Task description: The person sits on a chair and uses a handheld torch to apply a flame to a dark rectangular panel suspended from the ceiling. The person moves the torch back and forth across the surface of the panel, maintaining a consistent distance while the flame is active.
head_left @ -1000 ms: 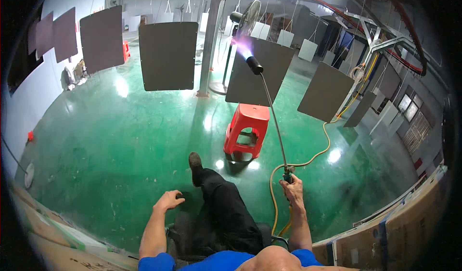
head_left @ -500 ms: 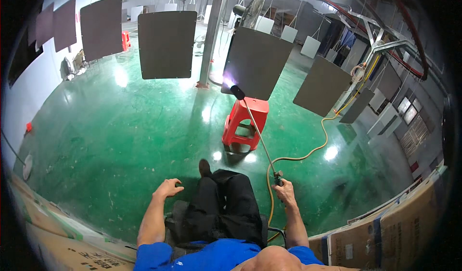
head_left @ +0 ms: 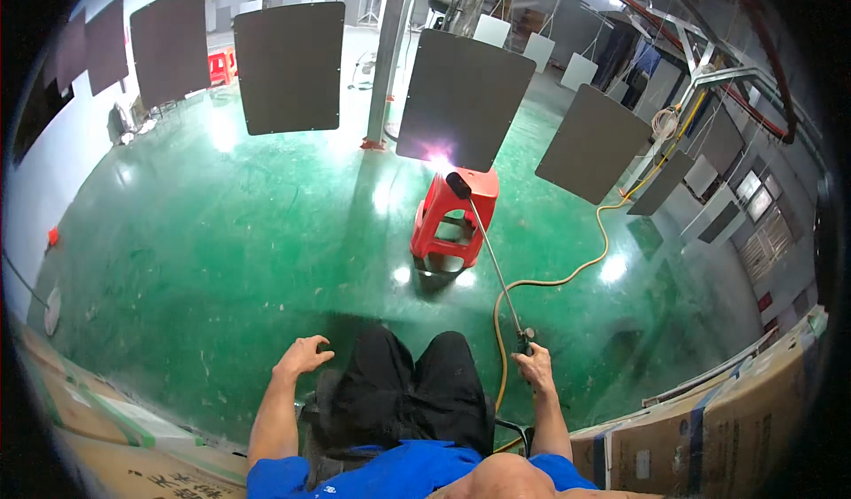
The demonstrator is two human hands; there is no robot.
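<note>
Seated, black trousers (head_left: 403, 393) in lap view. My right hand (head_left: 534, 368) is wrapped on the grip end of the long torch wand (head_left: 493, 264), fingers (head_left: 530, 375) curled tight round it, thumb side up. Wand runs up and away from the hand, slightly left, to its dark nozzle head (head_left: 457, 184). Pink-white flame (head_left: 439, 159) sits at the nozzle, right on the lower edge of the middle dark panel (head_left: 463, 98). Yellow hose (head_left: 567, 273) leaves the grip, loops on the floor, goes off right.

My left hand (head_left: 303, 354) holds nothing, fingers half spread, narrow gaps, hovering over left knee, well apart from the wand.

Vs 0.5 s ago: nozzle and flame sit higher, now against the panel's bottom edge instead of near the stool; both feet pulled in, no shoe showing ahead. Left hand abt same spot.

Red plastic stool (head_left: 452, 220) just below the nozzle, on glossy green floor (head_left: 222, 251) w/ light glare. More dark panels hang in a row: one left (head_left: 291, 66), one right (head_left: 592, 143). Grey pillar (head_left: 390, 47) behind. Cardboard boxes (head_left: 709, 437) at lower right.
</note>
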